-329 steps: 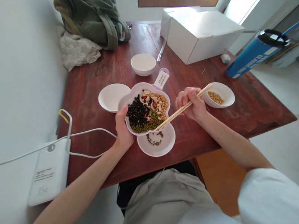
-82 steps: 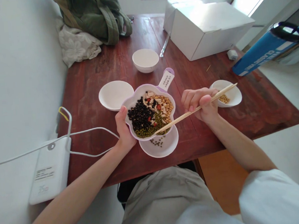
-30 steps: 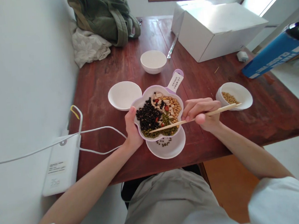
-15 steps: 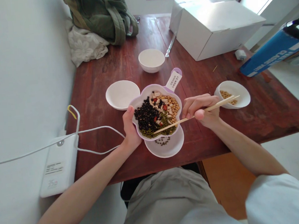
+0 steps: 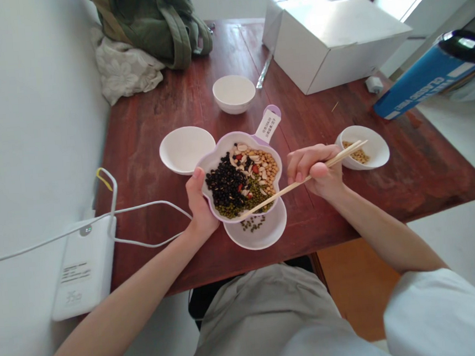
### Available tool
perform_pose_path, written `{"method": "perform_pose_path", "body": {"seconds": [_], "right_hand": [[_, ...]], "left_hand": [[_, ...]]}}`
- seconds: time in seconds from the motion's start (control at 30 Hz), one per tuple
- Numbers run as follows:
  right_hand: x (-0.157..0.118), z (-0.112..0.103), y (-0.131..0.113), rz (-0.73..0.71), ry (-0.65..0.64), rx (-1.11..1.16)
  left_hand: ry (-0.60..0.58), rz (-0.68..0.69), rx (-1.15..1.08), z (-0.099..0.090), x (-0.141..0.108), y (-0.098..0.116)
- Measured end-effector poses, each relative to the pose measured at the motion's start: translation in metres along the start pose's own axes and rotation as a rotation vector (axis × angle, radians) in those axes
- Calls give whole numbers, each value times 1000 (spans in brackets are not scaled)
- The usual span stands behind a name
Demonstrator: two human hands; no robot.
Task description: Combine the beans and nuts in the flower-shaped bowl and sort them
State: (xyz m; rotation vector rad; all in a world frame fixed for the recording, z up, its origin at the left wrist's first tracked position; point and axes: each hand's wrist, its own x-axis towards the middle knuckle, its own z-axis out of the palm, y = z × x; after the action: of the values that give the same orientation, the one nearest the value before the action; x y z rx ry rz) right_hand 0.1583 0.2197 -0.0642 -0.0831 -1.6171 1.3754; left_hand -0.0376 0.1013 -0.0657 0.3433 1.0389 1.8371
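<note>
My left hand (image 5: pixel 201 206) grips the left rim of a purple-edged, scalloped dish (image 5: pixel 267 132) with a labelled handle. Black beans (image 5: pixel 224 183), mung beans (image 5: pixel 259 190), soybeans (image 5: pixel 266 163) and peanuts (image 5: pixel 241 148) lie inside it. In my right hand (image 5: pixel 315 172) is a pair of chopsticks (image 5: pixel 290 188), closed around by the fingers. The tips reach the dish's near edge by the mung beans. Partly hidden under that edge, a white bowl (image 5: pixel 263 241) holds some mung beans (image 5: pixel 253 223).
Two white bowls (image 5: pixel 187 149) (image 5: pixel 234 95) stand beyond the dish. At right sits a bowl (image 5: pixel 378 149) of soybeans (image 5: pixel 355 152). A white box (image 5: pixel 325 43), blue bottle (image 5: pixel 416 87), green bag (image 5: pixel 149 25) and cabled power bank (image 5: pixel 83 272) surround the workspace.
The chopstick tips have moved toward the dish's near edge. More mung beans show in the bowl below. The whole view has shifted slightly, moving everything left.
</note>
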Motion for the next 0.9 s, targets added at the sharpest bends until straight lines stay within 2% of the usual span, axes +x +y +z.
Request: {"method": "perform_pose_path", "body": {"seconds": [0.23, 0.6, 0.8, 0.9], "right_hand": [[-3, -2, 2, -8, 9, -39], [1, 5, -3, -177, -90, -267], [-4, 1, -1, -136, 41, -292], [-5, 1, -2, -162, 37, -322]], "left_hand": [[-14, -16, 4, 1, -1, 0], [-56, -2, -79, -2, 1, -1], [-83, -4, -67, -5, 1, -3], [-100, -33, -56, -6, 0, -3]]}}
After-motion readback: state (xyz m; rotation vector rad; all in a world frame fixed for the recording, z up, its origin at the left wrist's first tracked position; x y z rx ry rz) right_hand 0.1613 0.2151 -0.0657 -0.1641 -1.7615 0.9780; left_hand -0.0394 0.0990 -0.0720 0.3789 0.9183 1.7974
